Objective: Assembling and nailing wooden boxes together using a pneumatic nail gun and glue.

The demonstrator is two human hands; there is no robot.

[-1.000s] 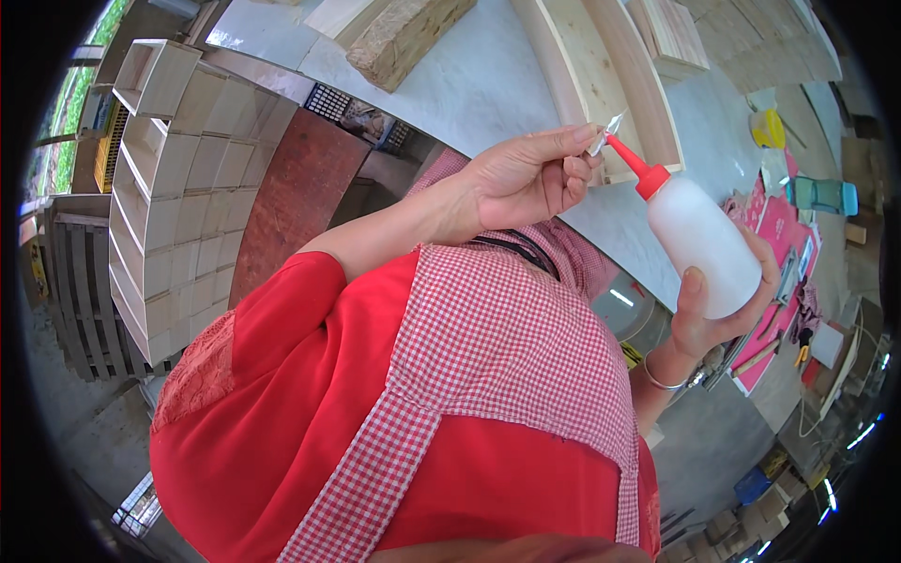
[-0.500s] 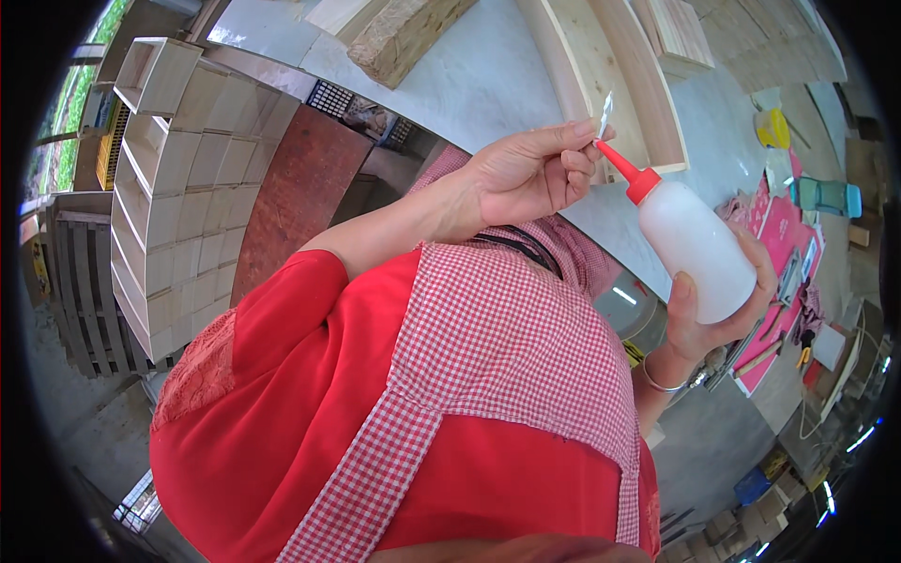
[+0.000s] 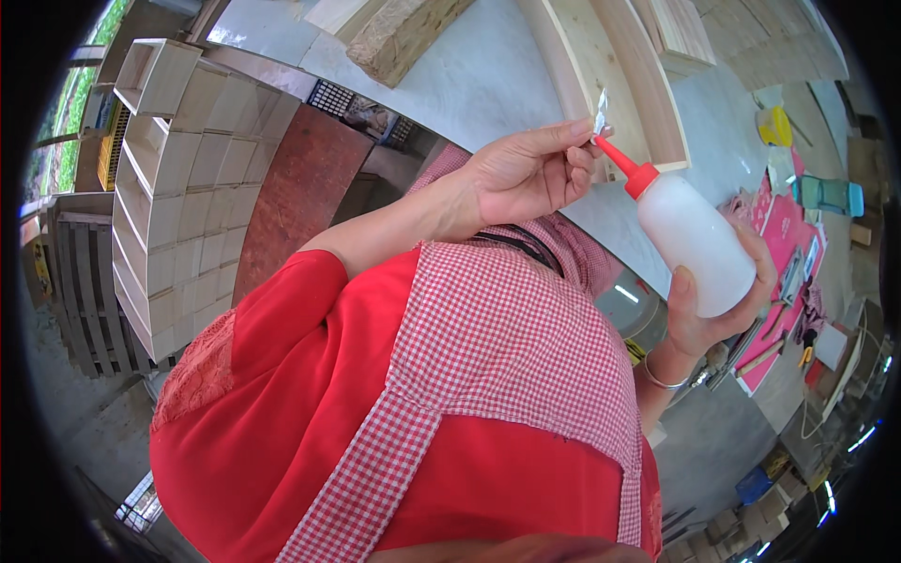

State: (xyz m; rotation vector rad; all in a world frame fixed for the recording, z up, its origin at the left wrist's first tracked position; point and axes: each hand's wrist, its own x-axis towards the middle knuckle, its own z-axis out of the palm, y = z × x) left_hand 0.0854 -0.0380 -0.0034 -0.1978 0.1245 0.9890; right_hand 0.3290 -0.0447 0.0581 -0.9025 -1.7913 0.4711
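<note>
My right hand is wrapped round a white squeeze bottle with a red cap and a tapered red nozzle. The bottle is tilted, its nozzle pointing up and left toward my left hand. With thumb and forefinger, my left hand pinches a thin, shiny whitish sliver right at the nozzle tip; its exact kind is unclear. The other fingers of that hand are curled. Beyond both hands, a long open wooden box lies on the pale tabletop.
A rough wooden block and stacked boards are on the table. To the left stand stacked wooden boxes beside a reddish-brown board. At right are a yellow tub, a teal container and tools on pink sheeting.
The sliver above the nozzle tip has shifted slightly left and changed its angle. Both hands and the bottle have hardly moved.
</note>
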